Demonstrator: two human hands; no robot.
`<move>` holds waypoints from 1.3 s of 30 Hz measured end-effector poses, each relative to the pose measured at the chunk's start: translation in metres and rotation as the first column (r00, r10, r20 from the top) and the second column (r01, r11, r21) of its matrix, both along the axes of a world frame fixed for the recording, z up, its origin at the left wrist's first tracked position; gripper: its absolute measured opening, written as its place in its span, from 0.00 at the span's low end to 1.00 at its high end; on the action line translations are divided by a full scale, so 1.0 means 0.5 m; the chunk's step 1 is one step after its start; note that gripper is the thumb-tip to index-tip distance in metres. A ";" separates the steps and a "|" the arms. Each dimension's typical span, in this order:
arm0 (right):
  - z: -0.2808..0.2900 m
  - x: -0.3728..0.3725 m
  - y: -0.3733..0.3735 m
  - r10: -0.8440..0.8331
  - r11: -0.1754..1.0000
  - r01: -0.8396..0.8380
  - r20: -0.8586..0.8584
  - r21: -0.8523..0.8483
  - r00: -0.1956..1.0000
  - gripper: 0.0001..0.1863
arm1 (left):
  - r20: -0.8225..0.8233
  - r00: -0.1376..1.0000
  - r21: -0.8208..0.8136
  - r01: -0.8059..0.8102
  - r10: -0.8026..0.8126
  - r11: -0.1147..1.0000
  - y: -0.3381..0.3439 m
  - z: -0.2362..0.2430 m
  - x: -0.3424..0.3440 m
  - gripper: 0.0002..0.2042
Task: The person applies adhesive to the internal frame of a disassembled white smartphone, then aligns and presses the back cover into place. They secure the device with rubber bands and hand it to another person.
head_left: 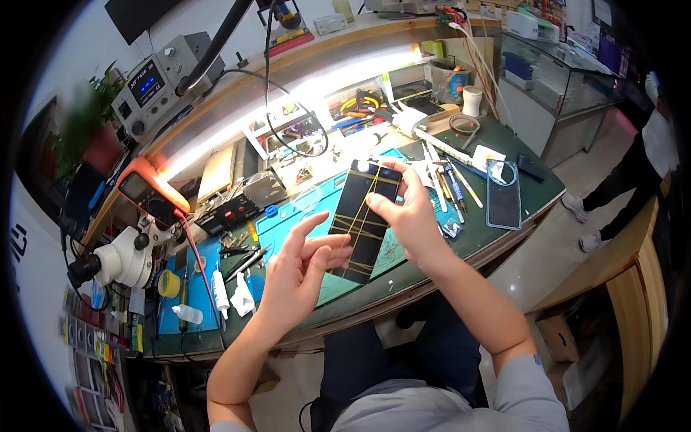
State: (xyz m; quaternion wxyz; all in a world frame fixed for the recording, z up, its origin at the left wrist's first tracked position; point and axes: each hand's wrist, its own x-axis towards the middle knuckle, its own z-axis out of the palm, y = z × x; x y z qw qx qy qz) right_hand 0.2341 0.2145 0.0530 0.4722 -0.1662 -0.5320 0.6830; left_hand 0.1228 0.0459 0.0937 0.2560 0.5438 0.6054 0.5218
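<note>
Mid-frame, right hand pinches black rectangular phone; half-open left hand (hold unclear) seemingly adjusts yellow elastic bands; next needs even tension.

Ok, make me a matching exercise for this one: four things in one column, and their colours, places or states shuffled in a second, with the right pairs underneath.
Things:
1. Black phone-like device
2. Multimeter
3. Roll of tape
4. Leafy plant

Descriptions:
A. Yellow, on the blue mat at the left
B. Green and blurred, near the left rim of the view
C. Wrapped in thin yellowish bands, gripped by the right hand
D. Orange-cased

Pairs: 1-C, 2-D, 3-A, 4-B
</note>
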 end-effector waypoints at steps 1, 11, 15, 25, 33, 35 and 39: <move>0.010 0.003 0.008 0.061 0.996 -0.060 0.017 -0.066 0.998 0.27 | -0.048 0.999 0.028 0.001 0.000 1.000 -0.006 0.008 0.003 0.20; 0.031 0.010 0.006 0.507 0.794 -0.426 0.087 -0.434 0.858 0.22 | -0.890 0.456 0.206 0.452 -0.026 0.868 -0.014 0.037 -0.050 0.18; 0.024 0.003 -0.020 0.668 0.665 -0.529 0.104 -0.527 0.737 0.12 | -0.598 0.799 0.463 0.284 0.060 0.839 -0.021 0.024 -0.051 0.13; 0.023 0.011 -0.059 0.458 0.837 -0.508 0.249 0.202 0.854 0.18 | 0.392 0.900 0.146 -0.266 0.192 0.953 0.046 0.075 -0.067 0.14; 0.016 0.005 -0.066 0.482 0.873 -0.488 0.131 0.017 0.867 0.16 | 0.625 0.770 0.049 -0.198 0.124 0.979 0.023 -0.029 -0.025 0.17; 0.011 0.002 -0.067 0.487 0.873 -0.487 0.106 -0.029 0.867 0.16 | 0.641 0.752 -0.010 -0.191 0.153 0.981 0.015 -0.046 -0.021 0.17; 0.009 -0.005 -0.072 0.484 0.875 -0.484 0.081 -0.029 0.871 0.17 | 0.546 0.814 -0.122 -0.160 0.201 0.980 0.001 -0.056 -0.035 0.17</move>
